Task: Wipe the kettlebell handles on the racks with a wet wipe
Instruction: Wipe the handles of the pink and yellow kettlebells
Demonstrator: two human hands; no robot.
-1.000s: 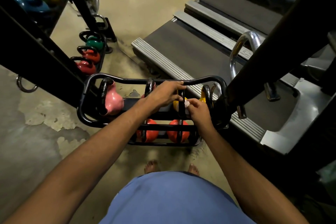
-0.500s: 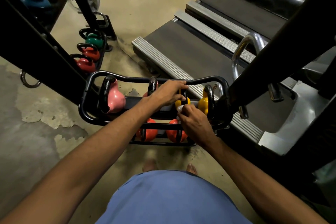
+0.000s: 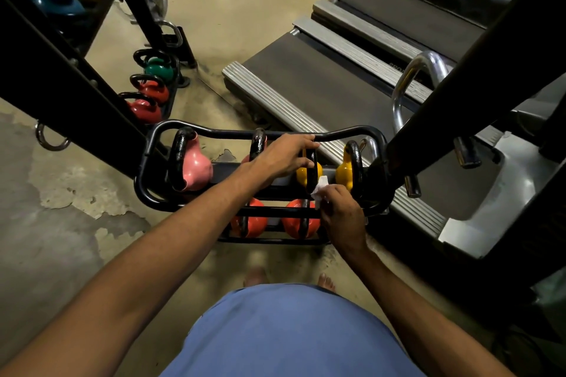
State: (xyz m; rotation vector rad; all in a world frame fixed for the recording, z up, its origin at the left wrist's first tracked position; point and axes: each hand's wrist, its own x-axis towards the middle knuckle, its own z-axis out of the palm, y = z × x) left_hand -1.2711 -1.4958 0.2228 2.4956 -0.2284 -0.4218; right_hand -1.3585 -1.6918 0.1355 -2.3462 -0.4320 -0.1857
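A low black rack [image 3: 214, 133] stands on the floor in front of me with kettlebells in two tiers. My left hand [image 3: 283, 154] grips the black handle of a yellow kettlebell [image 3: 307, 174] on the upper tier. My right hand [image 3: 341, 213] holds a white wet wipe [image 3: 320, 190] against the near end of that handle. A second yellow kettlebell [image 3: 344, 176] stands to the right, a pink kettlebell [image 3: 194, 167] to the left. Two orange kettlebells [image 3: 298, 223] sit on the lower tier.
A tall black rack [image 3: 46, 76] rises at the left with blue, yellow and pink kettlebells on top; green and red kettlebells [image 3: 150, 90] sit low beside it. Treadmills [image 3: 321, 82] lie behind and to the right. A black upright post [image 3: 477, 76] stands close at the right.
My right hand has slid the wipe along the yellow kettlebell's handle, first toward the left, then back to its near end. My left hand has kept its place on the handle.
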